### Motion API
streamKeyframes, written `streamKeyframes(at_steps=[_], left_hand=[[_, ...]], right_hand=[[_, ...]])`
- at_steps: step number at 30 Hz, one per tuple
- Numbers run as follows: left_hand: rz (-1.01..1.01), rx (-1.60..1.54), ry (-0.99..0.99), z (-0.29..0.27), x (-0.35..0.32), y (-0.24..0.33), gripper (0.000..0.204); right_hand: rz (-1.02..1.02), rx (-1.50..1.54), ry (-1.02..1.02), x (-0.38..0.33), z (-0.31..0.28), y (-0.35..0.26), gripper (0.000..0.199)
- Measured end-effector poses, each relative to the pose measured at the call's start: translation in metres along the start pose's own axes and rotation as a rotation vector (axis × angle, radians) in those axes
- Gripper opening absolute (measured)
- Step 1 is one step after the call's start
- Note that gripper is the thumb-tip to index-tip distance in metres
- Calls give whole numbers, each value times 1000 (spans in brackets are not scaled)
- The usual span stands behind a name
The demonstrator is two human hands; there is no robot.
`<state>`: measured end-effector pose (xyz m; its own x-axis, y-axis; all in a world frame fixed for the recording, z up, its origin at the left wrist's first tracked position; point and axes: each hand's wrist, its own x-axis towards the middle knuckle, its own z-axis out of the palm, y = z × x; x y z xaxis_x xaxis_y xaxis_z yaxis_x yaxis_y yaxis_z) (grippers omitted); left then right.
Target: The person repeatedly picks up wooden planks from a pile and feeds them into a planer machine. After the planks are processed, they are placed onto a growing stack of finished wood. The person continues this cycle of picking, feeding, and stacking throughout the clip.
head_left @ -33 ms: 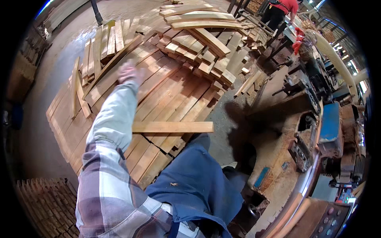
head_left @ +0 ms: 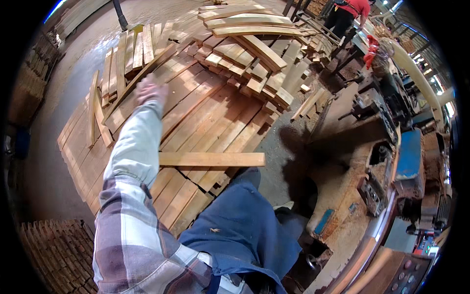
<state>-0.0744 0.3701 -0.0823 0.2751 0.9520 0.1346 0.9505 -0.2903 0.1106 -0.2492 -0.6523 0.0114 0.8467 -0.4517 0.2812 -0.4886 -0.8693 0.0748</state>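
My left hand (head_left: 151,91) reaches out over a low stack of wooden boards (head_left: 205,130). Its fingers look loosely spread, slightly blurred, and nothing shows in them. Just beyond the fingertips a long, narrow wooden strip (head_left: 128,96) lies slantwise on the stack; whether I touch it, I cannot tell. Closer to me, a single pale slat (head_left: 213,159) rests crosswise on the boards, its left end hidden behind my sleeve. Shorter slats (head_left: 138,50) lean side by side past the strip. My right hand is out of view.
A heap of cut boards (head_left: 252,30) rises at the far side. Along the right stands a dusty machine (head_left: 342,196) with a blue box-shaped part (head_left: 409,153) and a button panel (head_left: 405,279). A person in red (head_left: 356,7) works at the far right. Ridged wood stacks (head_left: 56,255) stand lower left.
My left hand has shifted slightly left, toward the slanted strip, and looks less blurred. The boards keep their places.
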Motion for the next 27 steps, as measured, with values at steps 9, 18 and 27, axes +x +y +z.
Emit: streamKeyframes(at_steps=[9,18,27], left_hand=[[-218,80,-293,68,154,-124,82],[-92,-214,-644,48,151,-150,78],[-48,-234,-567,27,124,-132,86]], right_hand=[[268,849,190,240,33,-224,67],[-14,318,203,244,46,-232,61],[-177,247,163,214,45,-247,58]])
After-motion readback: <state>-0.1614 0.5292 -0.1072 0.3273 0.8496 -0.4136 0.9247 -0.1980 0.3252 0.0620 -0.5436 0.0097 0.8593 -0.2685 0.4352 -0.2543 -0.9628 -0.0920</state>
